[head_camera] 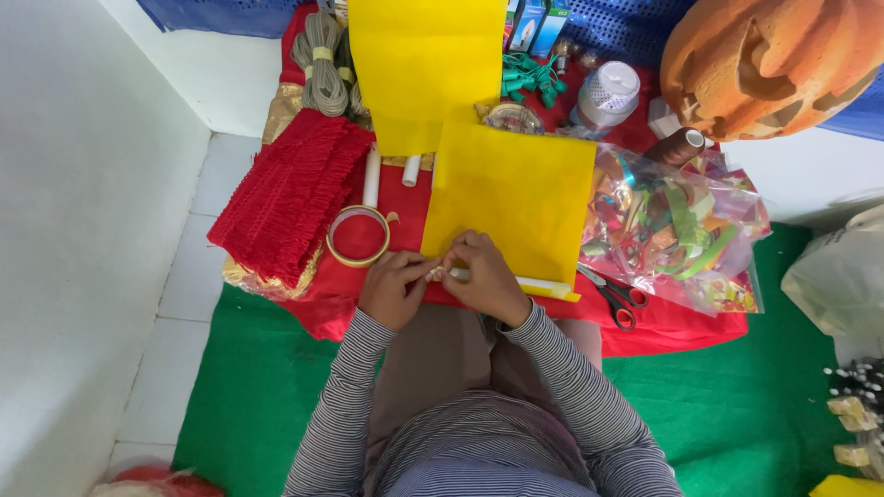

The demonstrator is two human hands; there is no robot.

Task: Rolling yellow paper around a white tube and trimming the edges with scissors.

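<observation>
My left hand (391, 287) and my right hand (485, 276) meet at the near edge of a yellow sheet (516, 189) lying on a red cloth (672, 322). Both pinch a small pale piece (435, 272) between their fingertips, right at the sheet's lower left corner. What the small piece is cannot be made out. A white strip (543, 286) runs along the sheet's near edge to the right of my right hand. A roll of tape (358, 236) lies just left of my left hand. Red-handled scissors (615, 297) lie to the right.
A second yellow sheet (424, 64) lies farther back. Red fringe trim (290, 189) sits at the left, cord bundles (322, 60) behind it. A clear bag of coloured ribbons (677, 225), a thread spool (679, 145), a white cup (606, 94) and an orange pumpkin (778, 60) stand right. Green mat (737, 405) underneath.
</observation>
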